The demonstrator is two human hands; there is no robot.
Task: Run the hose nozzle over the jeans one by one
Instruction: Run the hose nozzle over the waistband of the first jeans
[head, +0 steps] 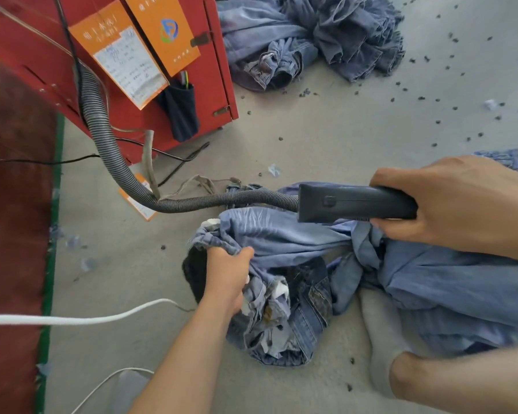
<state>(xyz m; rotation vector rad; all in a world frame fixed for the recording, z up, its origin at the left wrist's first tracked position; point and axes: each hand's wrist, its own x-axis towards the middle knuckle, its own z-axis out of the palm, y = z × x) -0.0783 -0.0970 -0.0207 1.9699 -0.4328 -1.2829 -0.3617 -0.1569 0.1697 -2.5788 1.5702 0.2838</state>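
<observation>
The right hand [449, 204] is curled round the black nozzle [356, 203], fingers wrapped under its handle, holding it level just above the jeans [296, 237]. The left hand [226, 273] grips a bunched fold of the same jeans near the waistband, lifting the cloth off the floor [311, 138]. The jeans lie crumpled between both hands, spreading right under the right forearm. A grey ribbed hose [102, 135] runs from the nozzle's rear leftward, then curves up along the red cabinet [210, 85], which carries orange cards [162, 28] and a dark pouch [181, 112]. A pile [311, 37] of more denim lies well apart at the top. Dark lint specks dot the floor. A white cord [72, 318] crosses the lower left, and a grey-socked foot [383, 339] rests beside the jeans.
</observation>
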